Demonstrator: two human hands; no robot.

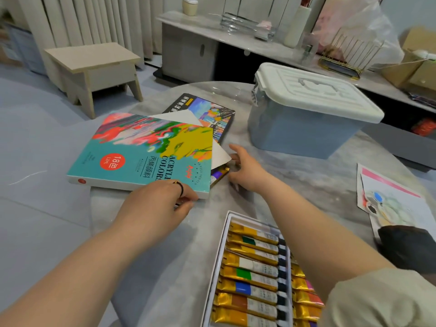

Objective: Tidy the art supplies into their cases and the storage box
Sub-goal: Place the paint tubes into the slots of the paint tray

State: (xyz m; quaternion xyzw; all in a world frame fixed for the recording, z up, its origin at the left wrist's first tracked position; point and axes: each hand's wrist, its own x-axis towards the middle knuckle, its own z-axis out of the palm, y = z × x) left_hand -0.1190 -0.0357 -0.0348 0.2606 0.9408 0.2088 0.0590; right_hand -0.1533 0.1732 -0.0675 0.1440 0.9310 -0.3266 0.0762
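head view, the only one. left hand [155,208] pinches the near corner of the teal acrylic case [141,152], which lies tilted at the desk [306,185] edge and partly over a black paint set [207,112]. right hand [246,171] is open, fingers straight, tips at the edge of a white sheet [221,154] that pokes out from under the teal case; actual contact cannot be told. a purple-and-gold tube [219,176] shows just beneath that sheet, beside the thumb. near side of desk: white tray [226,234], uncovered, with rows of gold tubes [254,274] seated side by side. storage box [306,128] stands beyond the right hand, apart from it, white lid [313,90] on. painted paper [389,204] lies loose at the far right. judgement: early to middle of the task. most tubes look seated in the tray. left to do: the stray tube, covering the tray, closing the cases, and loading everything into the box, which is not yet opened.
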